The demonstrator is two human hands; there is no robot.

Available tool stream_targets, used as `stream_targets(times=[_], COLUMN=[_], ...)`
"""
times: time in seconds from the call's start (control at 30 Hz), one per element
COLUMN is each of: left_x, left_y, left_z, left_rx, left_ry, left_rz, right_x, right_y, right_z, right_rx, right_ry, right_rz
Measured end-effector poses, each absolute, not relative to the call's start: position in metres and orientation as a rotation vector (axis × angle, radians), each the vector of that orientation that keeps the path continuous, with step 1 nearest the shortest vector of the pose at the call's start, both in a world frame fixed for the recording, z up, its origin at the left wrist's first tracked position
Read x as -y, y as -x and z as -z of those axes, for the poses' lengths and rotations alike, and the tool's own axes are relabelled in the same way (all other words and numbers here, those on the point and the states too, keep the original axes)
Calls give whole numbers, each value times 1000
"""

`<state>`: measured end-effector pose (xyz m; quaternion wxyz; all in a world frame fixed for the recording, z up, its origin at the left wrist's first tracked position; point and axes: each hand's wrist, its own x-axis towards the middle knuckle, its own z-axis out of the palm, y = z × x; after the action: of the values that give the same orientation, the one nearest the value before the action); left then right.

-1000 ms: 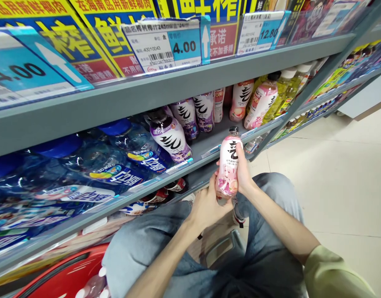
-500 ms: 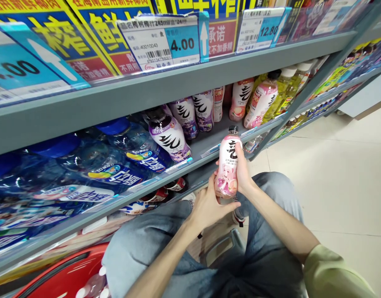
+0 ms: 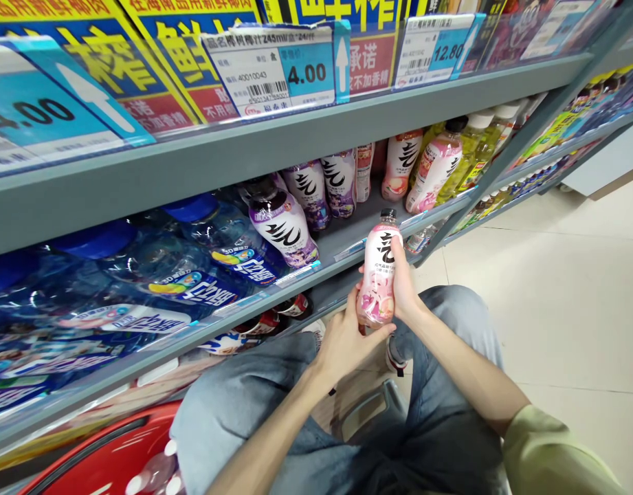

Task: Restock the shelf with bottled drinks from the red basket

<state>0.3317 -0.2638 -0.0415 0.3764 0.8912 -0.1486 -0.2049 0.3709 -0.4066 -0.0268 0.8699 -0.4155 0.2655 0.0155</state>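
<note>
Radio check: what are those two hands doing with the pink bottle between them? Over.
Right hand gripping pink bottle. Left hand at its lower end. Black cap on. Nothing visible in the way; red basket off left.

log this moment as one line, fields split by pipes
right hand: holds pink bottle by its side | left hand: at bottle's lower end | black cap: on | red basket: pale-capped bottles inside
</note>
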Motion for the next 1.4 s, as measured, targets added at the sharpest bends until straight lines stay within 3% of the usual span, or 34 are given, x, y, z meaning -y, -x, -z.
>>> stream_targets(times=[1.03,1.4], left_x=[262,260], left_y=[-332,-322], left_z=[50,51], left_rx=[413,412], left_ry=[-2224,-1933], left_rz=[454,401], right_x=[407,416], right_y=[-373,-371], right_z=[28,16], right_rx=[-560,-301], right_ry=[785,662], right_rz=[-24,-53])
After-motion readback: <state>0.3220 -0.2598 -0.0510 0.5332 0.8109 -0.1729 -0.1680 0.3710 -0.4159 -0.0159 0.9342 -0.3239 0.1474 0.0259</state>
